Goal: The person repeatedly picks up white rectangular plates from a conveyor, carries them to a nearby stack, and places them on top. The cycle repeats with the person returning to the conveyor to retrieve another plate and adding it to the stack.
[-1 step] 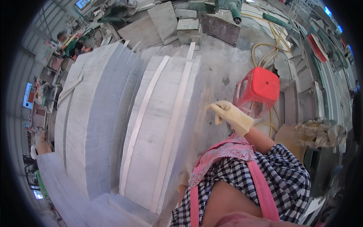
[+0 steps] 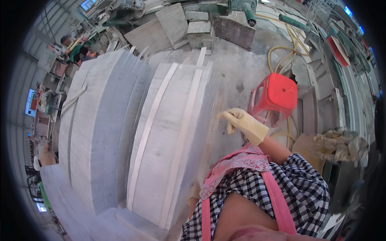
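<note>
My right hand point(image 2: 243, 123), in a cream rubber glove, hovers right of the nearer stack of pale grey-white stone slabs point(image 2: 161, 140). Its fingers are curled together; whether anything thin is pinched in them is too blurred to tell. Two white strips point(image 2: 152, 120) run lengthwise over the face of that stack. Of my left hand point(image 2: 194, 193), only a bit of cream glove shows, low beside the stack's near right edge. The slab side and my checked clothing hide its fingers, so its grip cannot be seen.
More slabs point(image 2: 80, 132) stand to the left. A red plastic stool point(image 2: 283, 92) is right of my right hand, with a yellow hose point(image 2: 277, 50) behind it. Stone pieces point(image 2: 199, 34) lie at the back. Far left, a person point(image 2: 74, 50) is in the background.
The slab stacks appear very slightly lower in the picture. My right hand keeps its curled pose, with almost no shift.
</note>
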A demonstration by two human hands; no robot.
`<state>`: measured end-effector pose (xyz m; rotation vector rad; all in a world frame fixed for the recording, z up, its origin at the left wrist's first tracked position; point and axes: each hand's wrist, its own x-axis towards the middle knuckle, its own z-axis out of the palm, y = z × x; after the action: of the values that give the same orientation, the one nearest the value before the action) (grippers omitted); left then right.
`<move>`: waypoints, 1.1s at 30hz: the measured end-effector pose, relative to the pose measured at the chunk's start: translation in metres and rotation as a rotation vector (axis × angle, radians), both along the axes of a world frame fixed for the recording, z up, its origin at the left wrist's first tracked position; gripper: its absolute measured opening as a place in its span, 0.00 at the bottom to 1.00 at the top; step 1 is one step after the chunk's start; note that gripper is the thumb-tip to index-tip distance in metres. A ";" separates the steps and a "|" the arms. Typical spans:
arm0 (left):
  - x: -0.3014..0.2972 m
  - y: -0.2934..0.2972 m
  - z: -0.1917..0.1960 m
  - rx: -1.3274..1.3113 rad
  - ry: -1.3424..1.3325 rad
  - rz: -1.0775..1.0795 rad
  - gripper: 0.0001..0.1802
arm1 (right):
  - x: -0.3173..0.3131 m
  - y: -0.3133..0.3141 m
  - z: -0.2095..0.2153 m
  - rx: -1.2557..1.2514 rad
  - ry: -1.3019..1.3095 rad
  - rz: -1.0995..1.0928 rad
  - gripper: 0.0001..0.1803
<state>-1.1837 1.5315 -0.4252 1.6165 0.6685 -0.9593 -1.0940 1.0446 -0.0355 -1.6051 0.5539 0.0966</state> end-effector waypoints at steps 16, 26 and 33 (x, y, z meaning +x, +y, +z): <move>0.175 -0.403 0.190 0.023 -0.357 -0.657 0.18 | -0.063 -0.314 0.025 0.062 -0.182 -0.281 0.25; 0.285 -0.601 0.160 -0.253 -0.287 -0.723 0.20 | -0.066 -0.346 -0.064 0.258 -0.186 -0.601 0.19; 0.412 -0.688 0.132 -0.307 -0.122 -0.502 0.20 | 0.020 -0.442 -0.094 0.111 0.096 -0.706 0.15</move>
<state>-0.7713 0.8432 -0.2930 1.5756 0.0165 -1.2406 -1.0736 0.6027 -0.1294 -1.2256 1.1373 -0.3199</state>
